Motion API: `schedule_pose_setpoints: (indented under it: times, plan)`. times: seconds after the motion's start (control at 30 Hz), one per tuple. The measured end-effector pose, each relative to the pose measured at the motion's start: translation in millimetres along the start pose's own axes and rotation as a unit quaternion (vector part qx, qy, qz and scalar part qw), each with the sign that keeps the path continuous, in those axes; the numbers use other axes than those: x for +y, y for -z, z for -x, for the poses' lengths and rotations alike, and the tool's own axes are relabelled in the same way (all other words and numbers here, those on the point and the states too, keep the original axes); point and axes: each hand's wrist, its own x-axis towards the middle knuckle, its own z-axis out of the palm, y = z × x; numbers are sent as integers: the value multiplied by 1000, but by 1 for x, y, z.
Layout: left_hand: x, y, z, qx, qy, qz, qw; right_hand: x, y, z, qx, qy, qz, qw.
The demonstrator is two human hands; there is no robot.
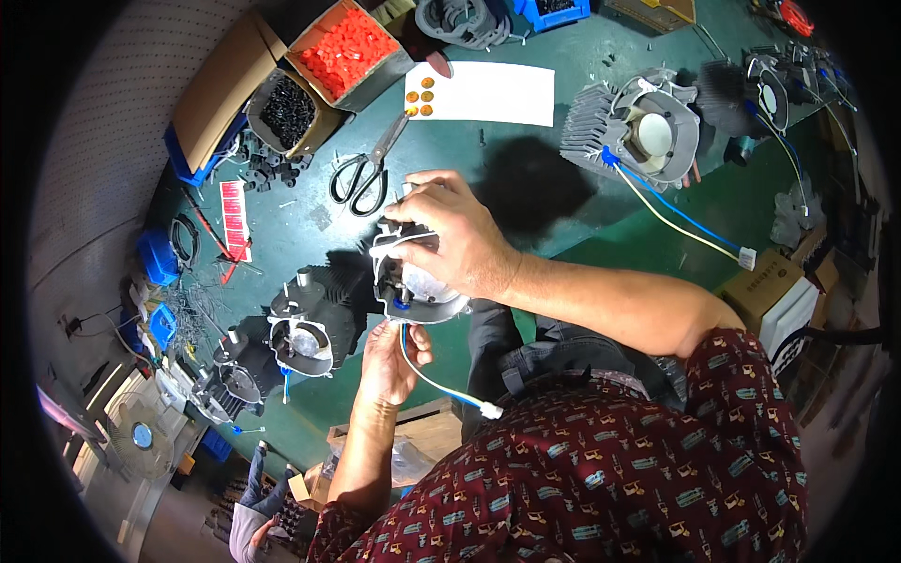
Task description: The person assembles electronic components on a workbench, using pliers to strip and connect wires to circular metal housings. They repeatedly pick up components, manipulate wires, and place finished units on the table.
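Observation:
A grey cast-metal motor housing (436, 308) stands at the near edge of the bench in front of me. My right hand (455, 235) is closed over its top, with the fingers spread along the far rim and the thumb inside. My left hand (391, 359) is below the housing's near edge, its fingers closed around the blue and yellowish wires (409, 356) where they come out. A white plug (491, 410) hangs at their free end. Part of the housing's inside is hidden by my right hand.
Black-handled scissors (366, 174) and a white sheet with round stickers (497, 94) lie beyond my hands. More housings stand left (305, 338) and right (648, 131). Boxes of red parts (347, 52) and black parts (286, 113) sit at the far left. A person (249, 525) is in the background.

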Motion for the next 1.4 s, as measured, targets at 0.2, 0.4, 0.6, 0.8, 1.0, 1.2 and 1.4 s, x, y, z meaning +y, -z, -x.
schedule_pose_setpoints:
  times: [0.2,0.4,0.6,0.8,1.0,1.2,1.4]
  plan:
    - [-11,-11,0,83,-163,-90,979,-4,1,-3,-3,14,9,1000]
    - [-28,-12,-23,115,-271,-165,941,7,22,7,88,4,-17,996]
    - [-32,-4,-73,269,-400,-533,695,-1,61,31,166,-99,30,981]
    - [-74,40,-119,396,-375,-633,549,-9,62,19,92,-109,166,976]
    - [-64,42,-115,341,-360,-648,578,-3,57,-6,63,-68,191,977]
    - [-75,47,-116,378,-340,-591,627,-28,50,-18,-17,-165,278,946]
    - [-57,26,-100,390,-270,-508,719,-3,32,-20,7,-62,215,975]
